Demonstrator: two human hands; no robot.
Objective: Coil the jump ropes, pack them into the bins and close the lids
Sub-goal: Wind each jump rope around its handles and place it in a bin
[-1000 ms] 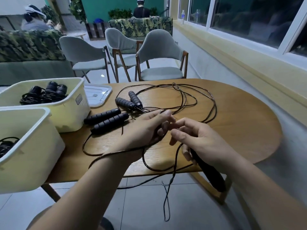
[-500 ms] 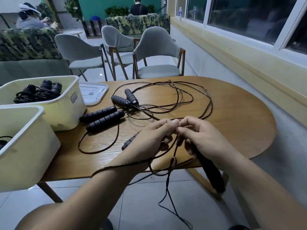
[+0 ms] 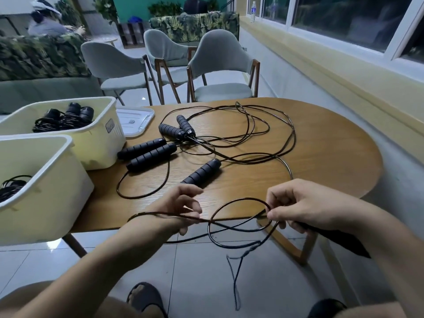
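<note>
A black cord (image 3: pixel 238 199) is held between both hands at the near edge of the wooden bench (image 3: pixel 321 157). The left hand (image 3: pixel 181 207) is pinched on a straight run of the cord, which passes back over the left wrist, while the right hand (image 3: pixel 307 207) is closed on the cord where a loop is formed — a black handle (image 3: pixel 344 243) is also gripped in it and juts out below the palm. Slack cord hangs toward the tiled floor. On the bench, a loose handle (image 3: pixel 202 173) lies just beyond the left hand, and two further pairs of handles (image 3: pixel 146 151) rest amid tangled cords. At the left, two cream bins (image 3: pixel 98 143) stand open, coiled ropes (image 3: pixel 62 120) lying inside the farther one, and a clear lid (image 3: pixel 135 121) lies flat beside it.
</note>
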